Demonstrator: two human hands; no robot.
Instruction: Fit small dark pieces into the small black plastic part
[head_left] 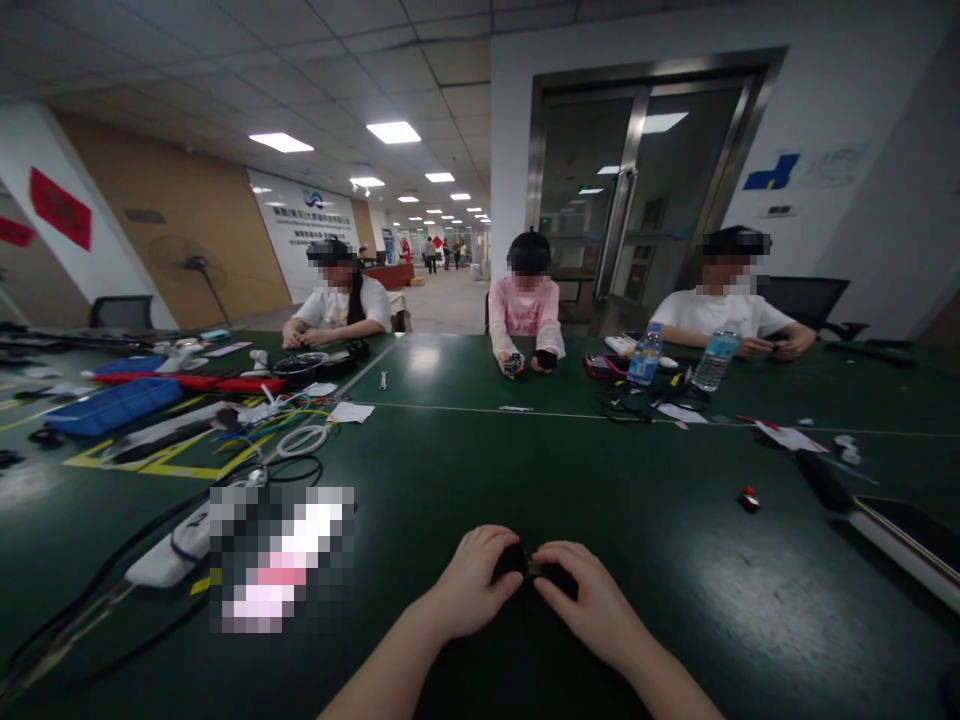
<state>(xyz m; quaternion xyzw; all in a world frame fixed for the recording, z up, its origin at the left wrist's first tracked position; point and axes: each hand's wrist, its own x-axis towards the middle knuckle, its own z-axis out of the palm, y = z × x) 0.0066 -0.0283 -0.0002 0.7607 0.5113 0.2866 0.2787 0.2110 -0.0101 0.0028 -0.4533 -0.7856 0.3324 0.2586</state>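
Note:
Near the front middle of the green table (420, 470), my left hand (478, 580) and my right hand (589, 600) come together around a small black object (531, 568). The fingers of both hands are closed on it, the left ones on its left end and the right ones on its right end. My palms and fingers hide much of it, and its details are too dark to make out. A small red and black item (748, 499) lies on the table to the right of my right hand.
A white power strip (169, 550) with black cables and a pixelated bright item (289, 560) lie at left. Beyond are blue trays (116, 405). Water bottles (645, 355) stand at back right; a dark-topped device (911, 535) lies at right. Three people sit across.

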